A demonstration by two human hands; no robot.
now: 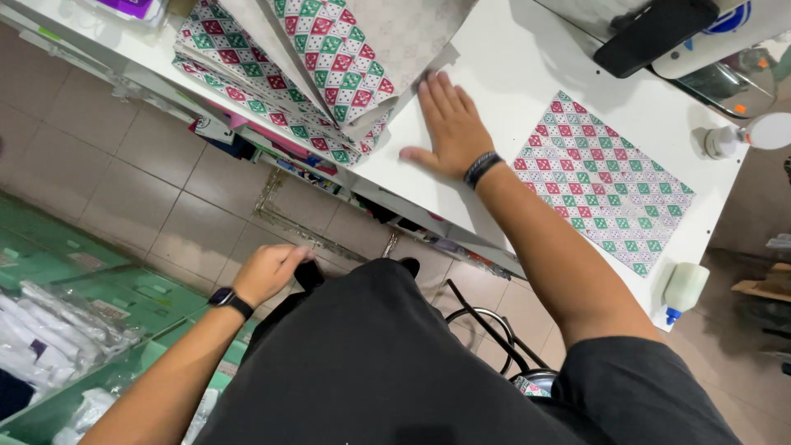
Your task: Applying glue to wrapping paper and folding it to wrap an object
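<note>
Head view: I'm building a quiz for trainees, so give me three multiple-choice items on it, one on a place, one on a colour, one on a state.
1. Where does the right hand rest?
A. flat on the white table
B. on the floor
C. on the glue bottle

2. What colours has the patterned sheet beside that hand?
A. blue and yellow
B. red, green and white
C. plain black

3. How is the left hand?
A. flat on the table
B. holding the sheet
C. curled, down by the black garment

Answers: 1 A, the palm lies spread on the tabletop. 2 B, its diamonds show those colours. 3 C, its fingers are bent below table height.
</note>
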